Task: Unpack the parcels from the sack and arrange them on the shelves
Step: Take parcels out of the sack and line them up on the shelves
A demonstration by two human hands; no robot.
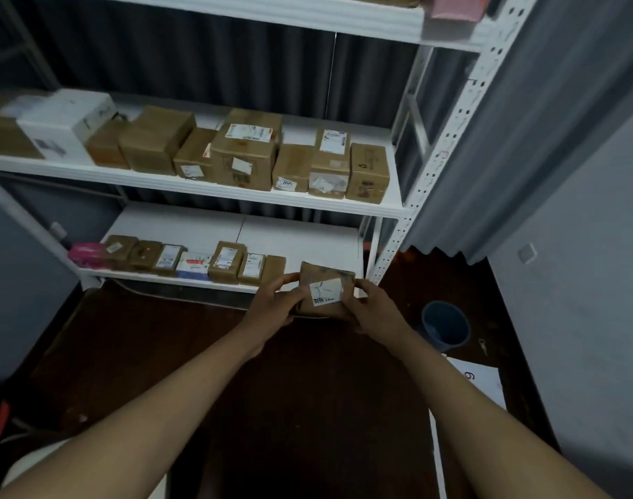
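A small brown parcel (pixel 326 282) with a white label is held in both my hands just in front of the lowest shelf (pixel 300 239). My left hand (pixel 275 302) grips its left side and my right hand (pixel 371 307) grips its right side. The parcel hovers at the shelf's front edge, right of a row of several small parcels (pixel 232 262). The middle shelf (pixel 199 187) carries several larger brown boxes (pixel 246 149) and a white box (pixel 66 124). A pale shape at the bottom left may be the sack (pixel 37 462), but I cannot tell.
A perforated white upright (pixel 448 153) bounds the shelf unit on the right. A dark blue bucket (pixel 446 324) stands on the dark floor right of my hands. A white sheet (pixel 480 383) lies nearby. A pink box (pixel 455 7) sits on the top shelf.
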